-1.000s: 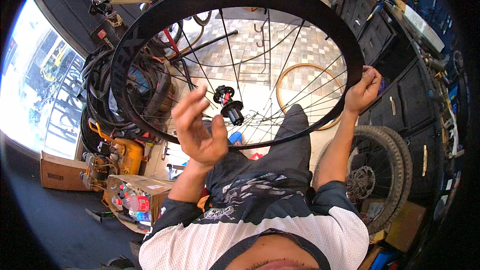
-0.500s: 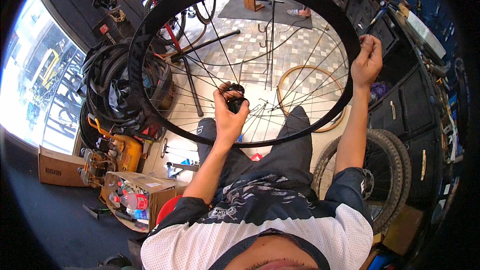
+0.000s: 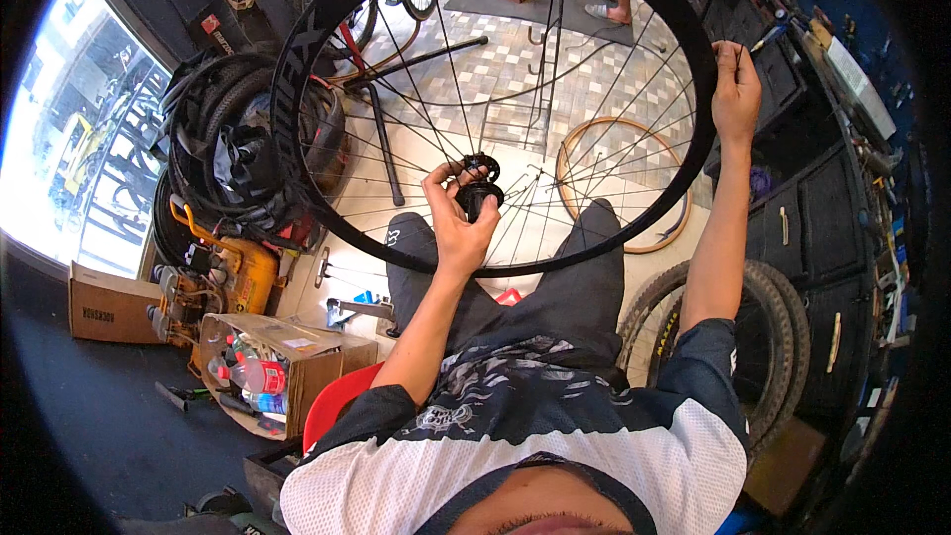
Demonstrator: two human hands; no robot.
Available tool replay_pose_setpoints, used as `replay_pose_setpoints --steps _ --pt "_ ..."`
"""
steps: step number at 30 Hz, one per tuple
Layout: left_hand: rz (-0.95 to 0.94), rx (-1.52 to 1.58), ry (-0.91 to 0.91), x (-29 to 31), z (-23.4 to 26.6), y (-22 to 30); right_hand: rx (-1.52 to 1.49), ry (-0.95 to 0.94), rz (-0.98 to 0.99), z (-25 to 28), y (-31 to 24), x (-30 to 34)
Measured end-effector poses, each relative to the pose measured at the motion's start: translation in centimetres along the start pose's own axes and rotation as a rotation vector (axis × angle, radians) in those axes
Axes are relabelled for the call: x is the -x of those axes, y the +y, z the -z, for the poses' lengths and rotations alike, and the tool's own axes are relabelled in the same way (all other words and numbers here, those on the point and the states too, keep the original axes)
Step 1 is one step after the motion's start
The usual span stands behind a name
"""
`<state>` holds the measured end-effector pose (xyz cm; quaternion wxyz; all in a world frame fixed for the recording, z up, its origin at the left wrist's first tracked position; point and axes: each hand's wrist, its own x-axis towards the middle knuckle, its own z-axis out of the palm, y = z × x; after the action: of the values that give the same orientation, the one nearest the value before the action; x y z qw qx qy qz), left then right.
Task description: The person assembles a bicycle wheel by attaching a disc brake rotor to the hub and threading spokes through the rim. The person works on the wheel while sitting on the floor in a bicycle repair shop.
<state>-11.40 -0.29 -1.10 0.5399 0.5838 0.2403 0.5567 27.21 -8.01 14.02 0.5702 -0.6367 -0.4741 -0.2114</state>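
Two hands steady a black spoked bicycle wheel point(image 3: 495, 109) raised above the person's lap in the head view: the left hand point(image 3: 458, 223) has its grip closed around the hub point(image 3: 480, 193) at the centre, seemingly to bear the weight, while the right hand point(image 3: 736, 89) clasps the rim's far edge, keeping it level. A tyre stack point(image 3: 238, 154) crowds the left; tiled floor point(image 3: 515, 59) beyond lies open.

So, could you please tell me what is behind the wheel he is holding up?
Through the wheel spokes: tiled floor, a tan tyre lying flat and a black stand. The left hand grips the hub, the right hand the rim; both cover what lies behind.
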Motion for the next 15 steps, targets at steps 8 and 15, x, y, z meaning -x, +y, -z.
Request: replay_pose_setpoints --steps 8,15 --pt "-0.190 -0.251 0.051 0.3 -0.5 -0.5 -0.136 0.274 -0.037 4.7 -3.6 -0.6" --pt "0.052 -0.119 -0.086 -0.2 -0.2 1.5 -0.405 -0.084 -0.089 9.0 -15.0 8.4"
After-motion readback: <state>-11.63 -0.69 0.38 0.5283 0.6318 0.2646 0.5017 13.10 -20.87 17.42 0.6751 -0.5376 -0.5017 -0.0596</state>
